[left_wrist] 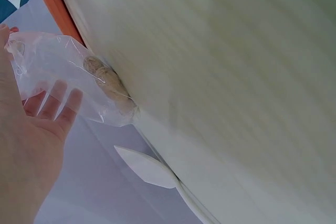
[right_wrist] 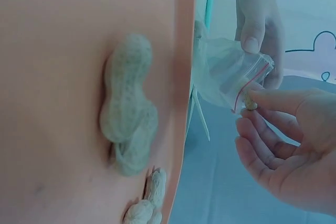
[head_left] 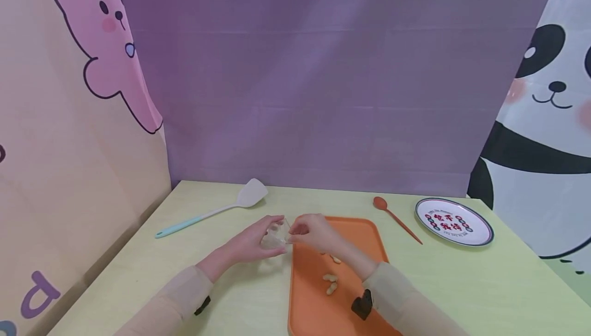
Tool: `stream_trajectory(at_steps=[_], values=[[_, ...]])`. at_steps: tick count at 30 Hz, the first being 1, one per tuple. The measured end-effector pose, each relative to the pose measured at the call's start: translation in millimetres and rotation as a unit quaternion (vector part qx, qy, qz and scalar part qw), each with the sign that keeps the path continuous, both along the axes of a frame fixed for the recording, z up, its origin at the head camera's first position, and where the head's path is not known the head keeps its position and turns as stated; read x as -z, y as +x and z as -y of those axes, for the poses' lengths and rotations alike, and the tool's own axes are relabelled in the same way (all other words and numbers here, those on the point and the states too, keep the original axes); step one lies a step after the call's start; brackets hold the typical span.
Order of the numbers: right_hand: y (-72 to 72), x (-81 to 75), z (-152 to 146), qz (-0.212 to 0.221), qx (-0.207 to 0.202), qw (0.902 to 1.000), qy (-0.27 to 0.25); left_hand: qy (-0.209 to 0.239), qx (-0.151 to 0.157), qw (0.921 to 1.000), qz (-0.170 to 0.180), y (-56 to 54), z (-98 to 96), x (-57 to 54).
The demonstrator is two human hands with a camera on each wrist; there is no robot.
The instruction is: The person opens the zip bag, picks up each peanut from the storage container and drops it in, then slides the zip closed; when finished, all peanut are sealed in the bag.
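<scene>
A clear zip bag with a red seal line (right_wrist: 220,69) is held at its mouth by my left hand (head_left: 247,243), thumb on one side. Peanuts (left_wrist: 107,82) lie in the bottom of the bag in the left wrist view. At the bag's mouth my right hand (head_left: 316,233) pinches a peanut (right_wrist: 251,102) between thumb and forefinger, its other fingers loosely bent. Below the right forearm, several more peanuts (head_left: 330,278) lie on the orange tray (head_left: 307,305); the arm hides part of the tray.
Behind the left hand lies a spatula (head_left: 251,193) with a pale blue handle. To the right of the tray are a reddish spoon (head_left: 380,203) and a white plate (head_left: 454,243) with red lettering. A purple cloth (head_left: 314,79) hangs along the table's far edge.
</scene>
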State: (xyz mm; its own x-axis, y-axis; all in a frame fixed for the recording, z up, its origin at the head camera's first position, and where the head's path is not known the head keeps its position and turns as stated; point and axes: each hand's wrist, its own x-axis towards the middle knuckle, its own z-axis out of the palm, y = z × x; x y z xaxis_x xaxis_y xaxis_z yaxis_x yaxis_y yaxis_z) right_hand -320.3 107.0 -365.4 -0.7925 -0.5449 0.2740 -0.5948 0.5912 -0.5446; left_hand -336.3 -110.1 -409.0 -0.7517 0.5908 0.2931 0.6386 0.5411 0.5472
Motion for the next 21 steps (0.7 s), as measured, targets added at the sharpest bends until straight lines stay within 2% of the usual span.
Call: stream_trajectory(at_steps=[9, 15, 21], values=[[1.2, 0.6, 0.5, -0.005, 0.002, 1.0000, 0.007, 0.002, 0.001, 1.0000, 0.009, -0.6, 0.2, -1.0], [0.7, 1.9, -1.4, -0.010, 0.002, 0.9999, 0.011, -0.003, 0.003, 1.0000, 0.000, -1.4, -0.2, -1.3], [-4.0, 4.0, -6.9, -0.008, -0.015, 0.9998, -0.012, -0.007, 0.001, 1.0000, -0.006, -1.4, 0.4, -0.8]])
